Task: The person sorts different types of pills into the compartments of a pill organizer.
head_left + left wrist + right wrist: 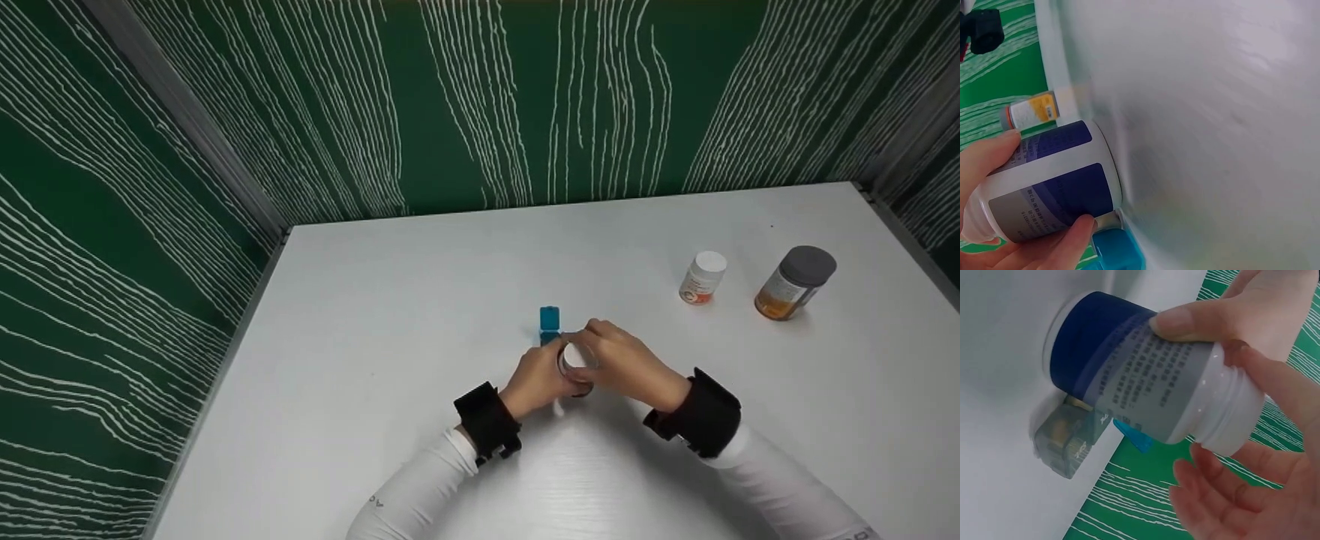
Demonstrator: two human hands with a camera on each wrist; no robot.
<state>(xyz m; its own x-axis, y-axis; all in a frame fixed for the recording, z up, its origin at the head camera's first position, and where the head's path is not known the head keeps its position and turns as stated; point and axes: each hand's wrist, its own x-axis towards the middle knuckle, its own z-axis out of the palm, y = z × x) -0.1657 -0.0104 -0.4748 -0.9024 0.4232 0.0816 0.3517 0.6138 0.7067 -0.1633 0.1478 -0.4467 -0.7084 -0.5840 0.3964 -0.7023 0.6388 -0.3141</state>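
A white pill bottle [1050,183] with a blue and grey label stands upright on the table between my hands. My left hand [536,379] grips its body, the thumb along one side and fingers along the other. My right hand [630,360] holds the white cap [1235,416] at the top, thumb on one side and fingertips on the other. Right behind the bottle is a small teal pill organizer [550,318], one lid flipped up. In the right wrist view, a see-through compartment [1064,439] has something tan inside.
A smaller white bottle [703,277] with an orange and white label stands at the right back. Farther right is a larger jar [795,283] with a dark grey lid. Green panels [465,112] with white lines border the white table [405,300] at the back and sides.
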